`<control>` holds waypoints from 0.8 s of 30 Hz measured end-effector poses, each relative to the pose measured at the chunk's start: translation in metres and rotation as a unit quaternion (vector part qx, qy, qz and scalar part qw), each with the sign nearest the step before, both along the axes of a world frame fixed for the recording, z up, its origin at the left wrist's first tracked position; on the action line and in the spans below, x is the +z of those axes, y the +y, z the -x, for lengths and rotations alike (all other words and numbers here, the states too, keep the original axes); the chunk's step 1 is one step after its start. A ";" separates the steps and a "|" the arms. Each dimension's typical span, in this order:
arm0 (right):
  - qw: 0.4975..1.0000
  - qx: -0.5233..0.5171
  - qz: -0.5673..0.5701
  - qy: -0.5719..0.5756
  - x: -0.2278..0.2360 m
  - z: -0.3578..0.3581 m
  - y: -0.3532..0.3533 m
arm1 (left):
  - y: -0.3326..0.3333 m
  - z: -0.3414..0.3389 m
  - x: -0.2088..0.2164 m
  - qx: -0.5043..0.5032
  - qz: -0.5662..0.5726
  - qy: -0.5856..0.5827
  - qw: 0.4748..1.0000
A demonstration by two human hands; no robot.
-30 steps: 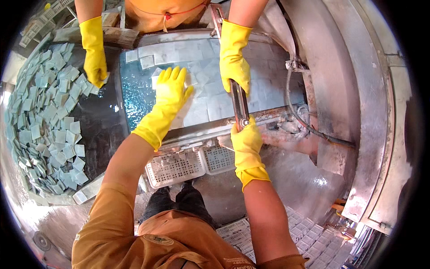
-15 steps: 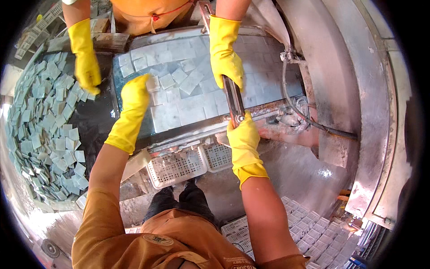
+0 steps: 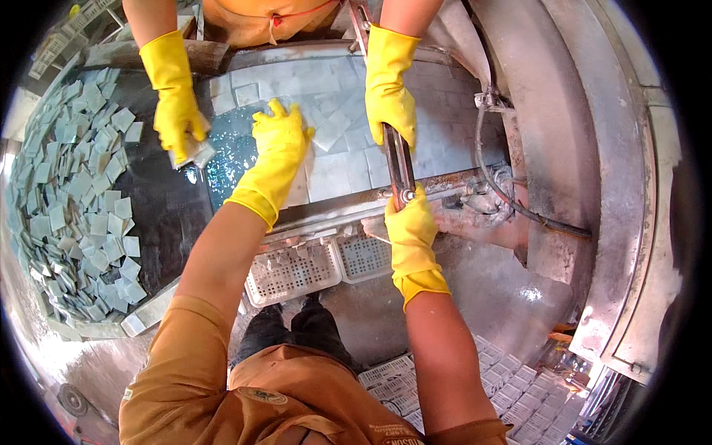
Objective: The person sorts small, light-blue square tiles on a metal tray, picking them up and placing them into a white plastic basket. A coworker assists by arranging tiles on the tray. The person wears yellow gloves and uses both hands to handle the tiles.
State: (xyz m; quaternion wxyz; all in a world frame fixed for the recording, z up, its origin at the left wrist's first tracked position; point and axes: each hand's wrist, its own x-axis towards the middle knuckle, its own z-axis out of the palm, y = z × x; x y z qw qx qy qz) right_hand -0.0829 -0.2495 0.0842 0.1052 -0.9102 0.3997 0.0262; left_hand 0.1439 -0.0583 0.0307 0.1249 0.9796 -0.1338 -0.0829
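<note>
My left hand [image 3: 282, 141], in a yellow rubber glove, lies with fingers spread on pale square tiles [image 3: 337, 176] covering the wet belt [image 3: 228, 144]. My right hand [image 3: 412, 230], gloved alike, is closed around the near end of a slotted metal bar [image 3: 400, 169] that crosses above the tiles. Opposite me, a co-worker's gloved hand [image 3: 391, 107] grips the same bar farther up. That person's other hand [image 3: 178, 119] holds a few pale tiles [image 3: 196, 156] at the belt's left end.
A large heap of loose tiles [image 3: 81, 200] lies left on a dark surface [image 3: 159, 222]. White perforated baskets [image 3: 293, 276] stand below the belt's near rail. A hose [image 3: 493, 185] loops beside the metal housing [image 3: 564, 148] on the right. Stacked white crates [image 3: 512, 386] sit low right.
My left hand has moved right across the tiles, its fingers opening from a curl. The co-worker's free hand has come right with tiles, and more bare wet belt shows at the left end.
</note>
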 end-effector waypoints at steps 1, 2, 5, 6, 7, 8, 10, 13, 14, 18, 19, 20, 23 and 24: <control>1.000 -0.002 0.004 0.002 0.000 0.000 0.000 | 0.000 -0.001 -0.001 -0.003 0.005 -0.013 1.000; 1.000 -0.004 0.007 0.005 0.000 0.002 -0.001 | 0.004 -0.001 -0.007 -0.018 0.031 -0.028 0.999; 1.000 -0.005 0.001 -0.005 -0.002 0.002 -0.001 | 0.020 -0.003 -0.018 -0.060 0.131 -0.081 0.986; 1.000 -0.002 0.003 -0.005 0.000 -0.001 0.000 | 0.027 -0.005 -0.030 -0.074 0.157 -0.117 0.978; 1.000 0.004 0.002 -0.006 0.004 -0.005 0.004 | 0.039 -0.007 -0.052 -0.085 0.178 -0.154 0.968; 1.000 0.005 0.002 -0.004 0.004 -0.006 0.006 | 0.045 -0.006 -0.066 -0.101 0.202 -0.186 0.956; 1.000 -0.001 -0.003 -0.001 0.002 -0.003 0.003 | 0.050 -0.001 -0.064 -0.100 0.270 -0.150 0.946; 1.000 -0.003 0.005 0.004 -0.004 0.001 -0.003 | 0.061 0.006 -0.056 -0.101 0.322 -0.101 0.936; 1.000 -0.003 0.011 0.006 -0.006 0.002 -0.004 | 0.068 0.007 -0.053 -0.108 0.330 -0.088 0.934; 1.000 -0.005 -0.003 0.009 0.001 -0.003 0.000 | 0.111 0.004 -0.059 -0.147 0.279 -0.160 0.935; 1.000 -0.007 -0.009 0.011 0.005 -0.004 0.001 | 0.120 0.009 -0.056 -0.155 0.239 -0.175 0.942; 1.000 -0.010 -0.014 0.012 0.006 -0.004 0.001 | 0.124 0.011 -0.053 -0.163 0.198 -0.191 0.948; 1.000 -0.012 0.011 0.023 0.005 -0.002 0.000 | 0.104 0.017 -0.029 -0.142 0.201 -0.244 0.938; 1.000 -0.009 0.008 0.015 0.005 -0.004 0.000 | 0.093 0.018 -0.018 -0.127 0.218 -0.283 0.925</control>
